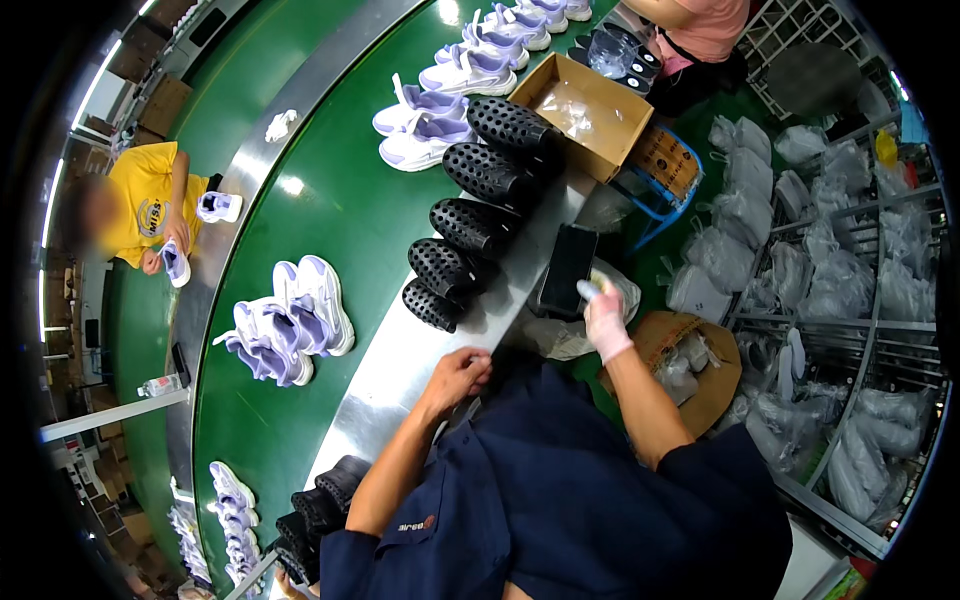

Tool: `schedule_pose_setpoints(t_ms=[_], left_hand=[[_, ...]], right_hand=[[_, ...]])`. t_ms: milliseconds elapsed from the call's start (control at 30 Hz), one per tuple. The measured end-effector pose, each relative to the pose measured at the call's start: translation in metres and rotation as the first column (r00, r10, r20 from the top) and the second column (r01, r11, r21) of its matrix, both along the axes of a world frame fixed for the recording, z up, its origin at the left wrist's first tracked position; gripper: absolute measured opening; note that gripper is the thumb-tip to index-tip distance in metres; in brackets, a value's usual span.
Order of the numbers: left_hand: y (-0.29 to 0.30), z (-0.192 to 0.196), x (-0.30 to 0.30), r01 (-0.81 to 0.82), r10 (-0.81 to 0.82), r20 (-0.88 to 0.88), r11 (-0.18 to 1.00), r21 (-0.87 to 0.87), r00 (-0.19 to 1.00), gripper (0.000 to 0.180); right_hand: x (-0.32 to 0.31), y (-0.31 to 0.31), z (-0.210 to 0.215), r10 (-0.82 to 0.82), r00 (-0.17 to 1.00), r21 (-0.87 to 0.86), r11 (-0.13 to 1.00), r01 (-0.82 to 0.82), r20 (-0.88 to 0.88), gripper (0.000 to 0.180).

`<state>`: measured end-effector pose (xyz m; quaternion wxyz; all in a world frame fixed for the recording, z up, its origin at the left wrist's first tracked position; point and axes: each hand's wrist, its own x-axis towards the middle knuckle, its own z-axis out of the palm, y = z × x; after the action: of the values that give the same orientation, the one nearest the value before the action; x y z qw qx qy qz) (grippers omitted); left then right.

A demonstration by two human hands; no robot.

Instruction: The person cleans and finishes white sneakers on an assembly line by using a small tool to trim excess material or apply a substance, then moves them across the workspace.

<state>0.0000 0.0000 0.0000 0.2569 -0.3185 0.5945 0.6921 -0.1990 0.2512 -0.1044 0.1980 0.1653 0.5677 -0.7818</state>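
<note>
left hand [458,375] rests curled on the steel ledge [400,385], gripping nothing visible. gloved right hand [605,318], fingers loosely bent, touches a black phone [568,268], perhaps. five black perforated clogs [470,225] line the ledge; one purple sneaker pair [290,320] rides the green belt [330,200].

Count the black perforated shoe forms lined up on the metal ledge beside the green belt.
5, in a row. More dark ones sit lower left, partly hidden.

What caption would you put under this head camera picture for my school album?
Left hand rests on the metal ledge, gloved right hand reaches toward a black phone, beside black perforated shoes and a green conveyor belt.
</note>
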Motion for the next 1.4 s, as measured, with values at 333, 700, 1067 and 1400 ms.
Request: schedule_pose_setpoints(t_ms=[333, 700, 1067, 1400], left_hand=[[-0.038, -0.063, 0.087, 0.156, -0.11, 0.123, 0.371, -0.916, 0.986, 0.062], [-0.015, -0.05, 0.081, 0.333, -0.016, 0.354, 0.38, -0.863, 0.935, 0.11], [-0.017, -0.051, 0.081, 0.268, 0.043, 0.307, 0.383, -0.884, 0.951, 0.106], [-0.011, -0.052, 0.091, 0.224, 0.086, 0.284, 0.421, -0.879, 0.955, 0.104]], right_hand=[[-0.124, -0.064, -0.019, 0.325, 0.94, 0.829, 0.551, -0.096, -0.107, 0.041], [-0.08, -0.14, 0.292, 0.987, 0.159, 0.741, 0.115, -0.662, -0.011, 0.036], [-0.242, -0.405, 0.157, 0.902, 0.031, 0.871, -0.425, 0.245, 0.431, 0.035], [-0.221, -0.448, 0.096, 0.936, 0.09, 0.921, -0.351, 0.167, 0.34, 0.036]])
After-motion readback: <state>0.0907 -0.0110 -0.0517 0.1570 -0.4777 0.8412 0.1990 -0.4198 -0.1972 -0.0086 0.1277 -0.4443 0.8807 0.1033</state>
